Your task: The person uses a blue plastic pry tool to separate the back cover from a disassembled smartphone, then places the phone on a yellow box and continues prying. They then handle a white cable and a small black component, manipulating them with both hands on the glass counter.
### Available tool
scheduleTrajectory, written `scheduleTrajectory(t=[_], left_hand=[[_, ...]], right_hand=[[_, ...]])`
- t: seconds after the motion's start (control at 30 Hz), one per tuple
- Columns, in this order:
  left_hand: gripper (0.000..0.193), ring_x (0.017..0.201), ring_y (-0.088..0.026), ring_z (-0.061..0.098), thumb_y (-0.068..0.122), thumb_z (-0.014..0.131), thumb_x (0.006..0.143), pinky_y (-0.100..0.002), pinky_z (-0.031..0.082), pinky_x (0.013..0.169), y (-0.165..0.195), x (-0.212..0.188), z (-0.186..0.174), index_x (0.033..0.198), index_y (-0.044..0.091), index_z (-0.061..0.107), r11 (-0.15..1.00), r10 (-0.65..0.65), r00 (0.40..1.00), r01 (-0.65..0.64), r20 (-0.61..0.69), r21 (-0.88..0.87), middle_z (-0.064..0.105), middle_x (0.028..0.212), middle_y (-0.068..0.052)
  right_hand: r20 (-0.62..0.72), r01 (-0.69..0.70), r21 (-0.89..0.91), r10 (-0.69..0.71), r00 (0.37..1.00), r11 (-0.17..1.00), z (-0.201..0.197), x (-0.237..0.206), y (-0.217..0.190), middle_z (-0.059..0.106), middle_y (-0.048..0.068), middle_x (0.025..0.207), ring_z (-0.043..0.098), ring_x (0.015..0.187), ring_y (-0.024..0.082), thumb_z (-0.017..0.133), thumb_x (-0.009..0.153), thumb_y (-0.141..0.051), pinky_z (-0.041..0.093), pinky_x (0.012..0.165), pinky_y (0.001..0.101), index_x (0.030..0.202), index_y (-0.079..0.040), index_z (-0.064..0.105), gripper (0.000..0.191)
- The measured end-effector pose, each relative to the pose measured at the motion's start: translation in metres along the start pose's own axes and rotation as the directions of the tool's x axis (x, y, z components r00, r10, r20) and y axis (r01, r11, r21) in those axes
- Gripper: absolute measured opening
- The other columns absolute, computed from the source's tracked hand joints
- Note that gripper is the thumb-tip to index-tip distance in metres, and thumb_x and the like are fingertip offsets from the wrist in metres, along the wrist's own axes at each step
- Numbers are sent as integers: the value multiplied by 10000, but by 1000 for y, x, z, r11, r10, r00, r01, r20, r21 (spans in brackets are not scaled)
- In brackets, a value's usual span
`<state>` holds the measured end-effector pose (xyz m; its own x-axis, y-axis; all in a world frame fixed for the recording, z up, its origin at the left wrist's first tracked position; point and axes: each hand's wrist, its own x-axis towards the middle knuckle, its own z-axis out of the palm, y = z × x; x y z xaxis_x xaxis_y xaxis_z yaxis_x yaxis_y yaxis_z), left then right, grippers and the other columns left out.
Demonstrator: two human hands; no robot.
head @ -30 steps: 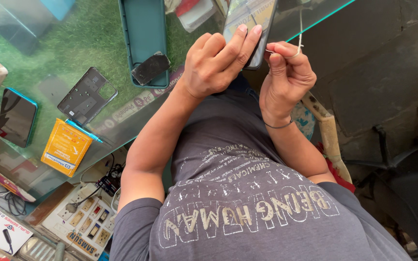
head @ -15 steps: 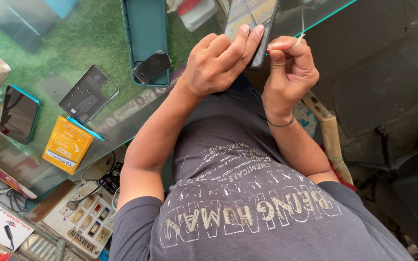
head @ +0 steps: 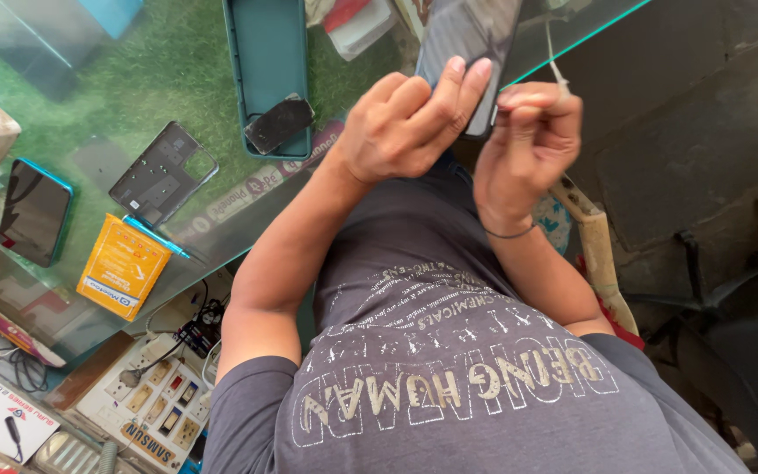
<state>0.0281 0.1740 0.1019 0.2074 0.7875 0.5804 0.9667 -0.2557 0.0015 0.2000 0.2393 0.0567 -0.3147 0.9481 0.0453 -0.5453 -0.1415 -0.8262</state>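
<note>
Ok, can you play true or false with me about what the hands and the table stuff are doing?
1. The left hand holds a dark phone. True.
2. The right hand pinches a thin white strand. True.
3. The orange packet lies in the teal tray. False: it lies on the glass table, outside the tray.
4. The teal tray holds nothing. False: a small dark part lies in it.

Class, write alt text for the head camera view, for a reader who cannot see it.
A person's left hand holds a dark smartphone over a glass table edge while the right hand pinches a thin white strip beside it. A teal phone case and phone parts lie on the glass.
</note>
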Motion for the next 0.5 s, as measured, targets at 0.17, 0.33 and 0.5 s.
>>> scheduleTrajectory(t=[0.17,0.33,0.5], left_hand=[[449,763,-119,511,1,633,924,-260,466,662,-6,-2,-12,1369,-36,675,998,-25,999,26,-26,50,642,1279,-119],[435,726,-117,481,-11,641,899,-257,459,646,-8,-12,-43,1328,-35,706,997,-28,995,34,-95,65,655,1263,-116],[429,721,-119,498,-49,684,885,-271,449,630,-5,-39,-76,1311,-20,715,989,-120,972,135,-201,63,662,1250,-94]], right_hand=[[-37,-158,-36,157,987,987,-20,16,-18,678,86,1019,661,903,168,691,1091,-123,580,878,285,1135,-16,631,131],[140,-35,-828,266,954,560,-32,21,-59,729,80,1080,694,867,164,731,1043,-120,577,802,275,1032,-9,696,116],[499,486,-803,-54,865,345,6,8,-87,677,154,1079,660,819,238,903,1053,-50,553,658,294,1090,-10,697,213]])
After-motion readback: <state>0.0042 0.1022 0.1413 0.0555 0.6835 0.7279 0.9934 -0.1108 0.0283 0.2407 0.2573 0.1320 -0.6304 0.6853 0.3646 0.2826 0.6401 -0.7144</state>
